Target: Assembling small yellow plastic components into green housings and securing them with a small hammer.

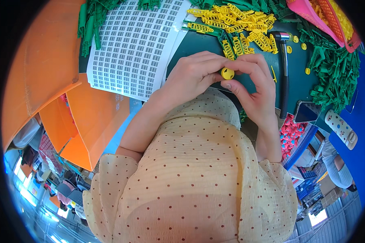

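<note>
Between my two hands, near the table's front edge, is a small round yellow plastic cap (pixel 227 73) with dark openings in its face. My left hand (pixel 196 75) pinches it from the left, the fingers curled and partly hidden behind it. From the other side, my right hand (pixel 253 83) closes on the cap with bent fingers and thumb. Just beyond the hands lie several green strips with yellow ladder-shaped inserts (pixel 236 45). Behind them is a heap of loose yellow ladder-shaped pieces (pixel 241 18). Several more yellow caps (pixel 289 49) lie to the right.
A black-handled hammer (pixel 284 73) lies right of my hands. Printed label sheets (pixel 136 46) cover the left side. Green plastic parts (pixel 334 71) are piled at right, below a pink basket (pixel 318 18). A phone (pixel 307 111) and a patterned white case (pixel 340 128) sit near the right edge.
</note>
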`<state>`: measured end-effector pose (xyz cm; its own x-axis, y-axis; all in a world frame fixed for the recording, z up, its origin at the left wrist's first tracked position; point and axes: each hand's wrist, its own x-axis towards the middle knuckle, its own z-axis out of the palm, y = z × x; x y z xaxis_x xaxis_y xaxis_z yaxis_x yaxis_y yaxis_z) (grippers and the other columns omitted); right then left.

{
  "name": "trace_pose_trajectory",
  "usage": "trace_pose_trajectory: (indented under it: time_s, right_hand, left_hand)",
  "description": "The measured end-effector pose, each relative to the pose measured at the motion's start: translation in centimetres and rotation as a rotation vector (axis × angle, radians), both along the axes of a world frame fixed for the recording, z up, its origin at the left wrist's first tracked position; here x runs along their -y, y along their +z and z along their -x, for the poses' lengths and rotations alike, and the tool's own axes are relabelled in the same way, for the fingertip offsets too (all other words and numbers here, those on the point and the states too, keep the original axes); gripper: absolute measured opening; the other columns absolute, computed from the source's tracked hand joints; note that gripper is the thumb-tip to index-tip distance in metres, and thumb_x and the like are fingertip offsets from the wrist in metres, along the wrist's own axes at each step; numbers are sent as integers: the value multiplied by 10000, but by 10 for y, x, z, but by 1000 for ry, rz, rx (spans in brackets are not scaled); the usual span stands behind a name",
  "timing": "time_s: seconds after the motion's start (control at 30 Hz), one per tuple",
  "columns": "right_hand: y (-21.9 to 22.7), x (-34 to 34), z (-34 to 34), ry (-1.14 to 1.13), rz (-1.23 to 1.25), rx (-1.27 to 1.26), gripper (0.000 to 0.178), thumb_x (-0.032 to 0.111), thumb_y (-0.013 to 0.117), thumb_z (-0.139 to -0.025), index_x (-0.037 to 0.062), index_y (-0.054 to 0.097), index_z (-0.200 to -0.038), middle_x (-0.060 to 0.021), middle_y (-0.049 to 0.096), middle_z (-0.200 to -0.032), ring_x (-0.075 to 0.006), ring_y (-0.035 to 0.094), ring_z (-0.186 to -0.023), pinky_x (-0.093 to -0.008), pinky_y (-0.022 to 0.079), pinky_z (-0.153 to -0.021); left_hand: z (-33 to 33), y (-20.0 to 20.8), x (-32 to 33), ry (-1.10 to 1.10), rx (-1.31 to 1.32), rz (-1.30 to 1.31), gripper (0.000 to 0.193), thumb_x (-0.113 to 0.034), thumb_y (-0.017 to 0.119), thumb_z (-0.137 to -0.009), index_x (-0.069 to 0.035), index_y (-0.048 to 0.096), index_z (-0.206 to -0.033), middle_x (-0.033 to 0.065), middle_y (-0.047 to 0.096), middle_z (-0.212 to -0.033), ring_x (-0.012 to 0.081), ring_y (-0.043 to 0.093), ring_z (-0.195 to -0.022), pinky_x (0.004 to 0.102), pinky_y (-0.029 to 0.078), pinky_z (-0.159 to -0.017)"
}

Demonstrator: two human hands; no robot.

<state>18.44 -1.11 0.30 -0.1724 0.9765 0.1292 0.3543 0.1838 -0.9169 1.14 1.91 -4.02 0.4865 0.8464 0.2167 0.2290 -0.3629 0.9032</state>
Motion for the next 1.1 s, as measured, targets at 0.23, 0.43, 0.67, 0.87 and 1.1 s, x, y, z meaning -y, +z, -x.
trace_pose_trajectory:
  time_s: [0.23,0.43,0.67,0.87,1.1]
  right_hand:
    - [1,-5,-6,93,-160,222,299,19,750,-720,33,650,-1002,-89,576,-958,-224,581,-877,-293,480,-747]
    - [0,-6,-10,109,-202,238,342,44,760,-716,39,640,-1036,-84,580,-979,-211,580,-888,-294,478,-766]
    - [-22,-3,-90,-354,-161,723,331,122,679,-839,39,576,-1142,-95,572,-1043,-199,574,-887,-310,444,-802]
    - [-40,-4,-105,-472,-14,819,234,153,639,-892,20,582,-1075,-75,575,-805,-162,545,-680,-305,448,-610]
    - [27,13,-70,-134,578,-523,250,218,498,-980,31,512,-1146,-28,558,-776,-22,471,-539,-161,304,-408]
  left_hand:
    - [0,2,-1,-4,-4,-7,300,17,691,-721,-61,659,-1009,79,658,-913,257,633,-842,334,526,-701]
    - [0,2,-2,-15,-11,-2,294,9,694,-731,-57,658,-1014,79,659,-907,255,634,-837,335,526,-699]
    - [-5,7,1,14,-14,75,320,56,651,-787,-40,645,-1092,109,665,-1014,227,640,-903,301,522,-737]
    - [-12,5,-2,103,17,16,369,38,668,-780,-64,610,-1131,93,650,-979,231,629,-824,295,517,-699]
    - [-11,4,-4,77,19,50,383,53,678,-750,-71,609,-1105,87,649,-946,251,636,-784,307,528,-673]
